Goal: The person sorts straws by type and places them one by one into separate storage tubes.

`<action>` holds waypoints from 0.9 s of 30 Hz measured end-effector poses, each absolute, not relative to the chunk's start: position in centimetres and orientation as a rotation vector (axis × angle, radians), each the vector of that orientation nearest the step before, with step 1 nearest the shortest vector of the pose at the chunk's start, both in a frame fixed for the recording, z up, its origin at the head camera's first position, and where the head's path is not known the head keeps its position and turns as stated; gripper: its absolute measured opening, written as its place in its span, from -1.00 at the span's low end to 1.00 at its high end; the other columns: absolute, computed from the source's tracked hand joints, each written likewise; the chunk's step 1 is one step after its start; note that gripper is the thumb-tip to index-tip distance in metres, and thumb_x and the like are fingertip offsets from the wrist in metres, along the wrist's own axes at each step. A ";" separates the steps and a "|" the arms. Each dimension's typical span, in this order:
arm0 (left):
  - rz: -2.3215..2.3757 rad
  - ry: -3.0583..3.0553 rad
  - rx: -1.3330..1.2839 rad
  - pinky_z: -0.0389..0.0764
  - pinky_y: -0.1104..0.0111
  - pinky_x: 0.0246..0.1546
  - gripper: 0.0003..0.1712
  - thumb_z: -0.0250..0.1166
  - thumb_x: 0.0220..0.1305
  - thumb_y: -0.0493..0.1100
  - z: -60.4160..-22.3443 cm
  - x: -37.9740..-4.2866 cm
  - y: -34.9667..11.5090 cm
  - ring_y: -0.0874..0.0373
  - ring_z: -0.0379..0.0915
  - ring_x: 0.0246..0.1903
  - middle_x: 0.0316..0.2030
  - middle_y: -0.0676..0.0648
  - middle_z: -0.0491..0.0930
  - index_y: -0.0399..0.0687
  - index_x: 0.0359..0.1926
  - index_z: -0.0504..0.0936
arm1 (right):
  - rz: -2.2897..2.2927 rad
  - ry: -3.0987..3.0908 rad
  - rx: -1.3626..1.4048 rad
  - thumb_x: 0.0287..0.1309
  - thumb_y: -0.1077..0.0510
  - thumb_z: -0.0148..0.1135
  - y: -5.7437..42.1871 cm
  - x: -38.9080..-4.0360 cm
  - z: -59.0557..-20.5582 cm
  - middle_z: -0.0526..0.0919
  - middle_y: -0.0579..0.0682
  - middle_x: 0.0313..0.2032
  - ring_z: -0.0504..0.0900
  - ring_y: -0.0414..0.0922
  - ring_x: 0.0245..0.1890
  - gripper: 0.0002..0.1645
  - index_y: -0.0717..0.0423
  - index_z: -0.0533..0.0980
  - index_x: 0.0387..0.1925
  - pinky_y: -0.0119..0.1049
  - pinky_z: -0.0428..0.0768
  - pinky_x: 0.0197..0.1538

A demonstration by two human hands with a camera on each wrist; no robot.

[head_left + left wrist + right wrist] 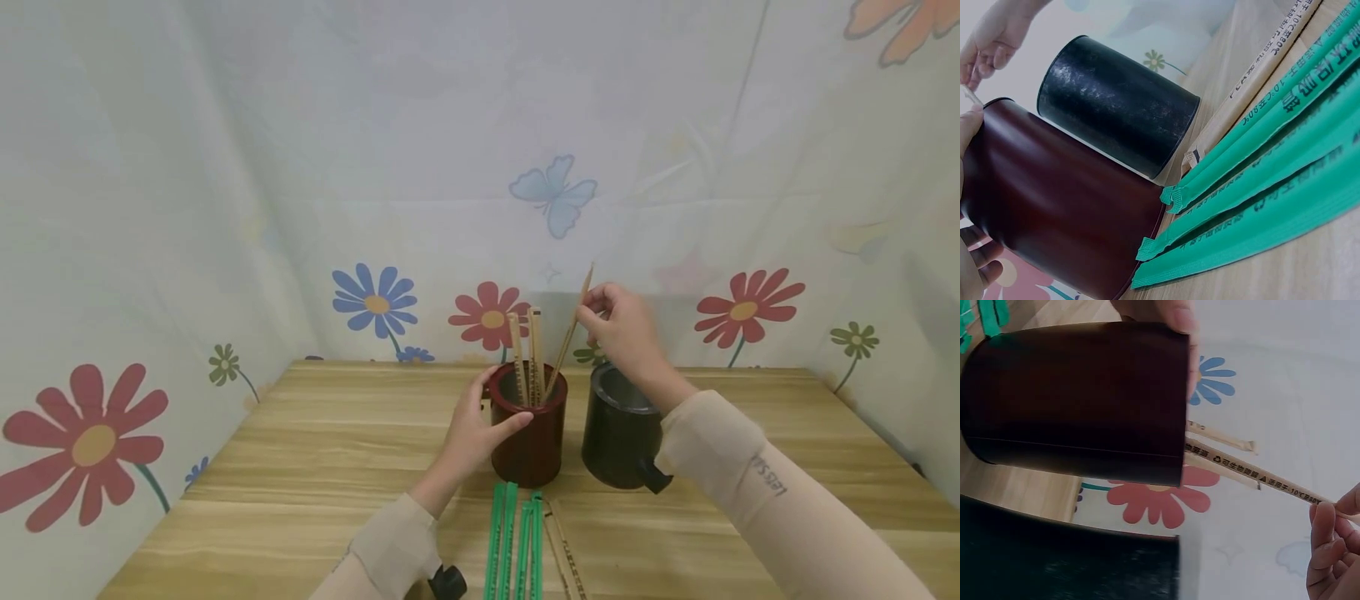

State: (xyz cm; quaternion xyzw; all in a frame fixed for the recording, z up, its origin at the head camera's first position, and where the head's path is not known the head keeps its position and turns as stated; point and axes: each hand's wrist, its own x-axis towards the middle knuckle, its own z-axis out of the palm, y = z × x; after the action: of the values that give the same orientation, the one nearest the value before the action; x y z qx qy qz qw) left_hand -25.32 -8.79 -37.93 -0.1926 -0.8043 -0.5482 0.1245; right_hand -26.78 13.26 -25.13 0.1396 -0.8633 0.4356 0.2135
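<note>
My left hand (pixel 471 433) grips the dark red cylindrical cup (pixel 528 454) round its side, thumb along the front near the rim. Several straws in brown paper wrappers (pixel 534 354) stand in that cup. Between thumb and fingers, my right hand (pixel 622 329) pinches the upper part of one brown-wrapped straw (pixel 1266 478), tilted to the right with its lower end inside the cup. A black cup (pixel 615 442) of similar shape stands to the right, under my right forearm. In the right wrist view, printed lettering shows along the pinched straw.
Several green-wrapped straws (pixel 495 542) lie on the wooden table (pixel 337 475) in front of the red cup. Brown wrapping (pixel 564 550) lies just right of them. Behind the table's far edge hangs a pale curtain (pixel 420 167) printed with flowers.
</note>
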 end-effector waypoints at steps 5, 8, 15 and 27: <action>-1.602 -2.345 -0.570 0.38 -0.02 0.20 -0.01 0.43 0.01 0.23 -37.9 -25.3 -8.8 -0.03 0.28 0.26 0.34 -0.10 0.31 0.05 0.40 0.21 | 1.201 -2.466 0.396 0.27 0.16 0.10 12.8 -26.8 -26.2 0.63 0.16 -0.34 0.57 -0.16 -0.63 -0.78 0.25 0.48 -0.18 -0.36 0.54 -0.47; -1.603 -2.351 -0.565 0.37 -0.02 0.21 -0.01 0.43 0.01 0.22 -37.8 -25.2 -8.8 -0.02 0.26 0.28 0.34 -0.09 0.31 0.06 0.40 0.21 | 1.185 -2.488 0.401 0.27 0.16 0.11 12.6 -26.9 -26.6 0.64 0.16 -0.32 0.60 -0.11 -0.60 -0.79 0.25 0.48 -0.18 -0.33 0.55 -0.44; -1.600 -2.350 -0.566 0.36 0.01 0.22 -0.04 0.44 0.03 0.16 -37.8 -25.4 -8.7 0.00 0.26 0.29 0.34 -0.07 0.32 0.05 0.40 0.21 | 1.156 -2.534 0.402 0.25 0.18 0.11 12.1 -27.2 -27.4 0.66 0.19 -0.31 0.60 -0.07 -0.59 -0.81 0.25 0.49 -0.20 -0.33 0.53 -0.44; -1.598 -2.349 -0.576 0.39 0.00 0.18 -0.06 0.44 0.04 0.15 -37.6 -25.3 -8.7 0.01 0.30 0.22 0.32 -0.06 0.34 0.06 0.38 0.23 | 1.069 -2.659 0.418 0.24 0.14 0.17 11.1 -27.2 -28.4 0.69 0.17 -0.29 0.56 -0.19 -0.63 -0.77 0.25 0.51 -0.19 -0.37 0.51 -0.50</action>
State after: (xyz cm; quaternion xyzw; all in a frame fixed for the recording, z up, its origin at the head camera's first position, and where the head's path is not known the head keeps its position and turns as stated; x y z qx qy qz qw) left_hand -25.31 -8.72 -37.62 -0.1973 -0.8043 -0.5473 0.1212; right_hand -27.25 11.12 -28.45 0.1433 -0.9113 0.3662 0.1223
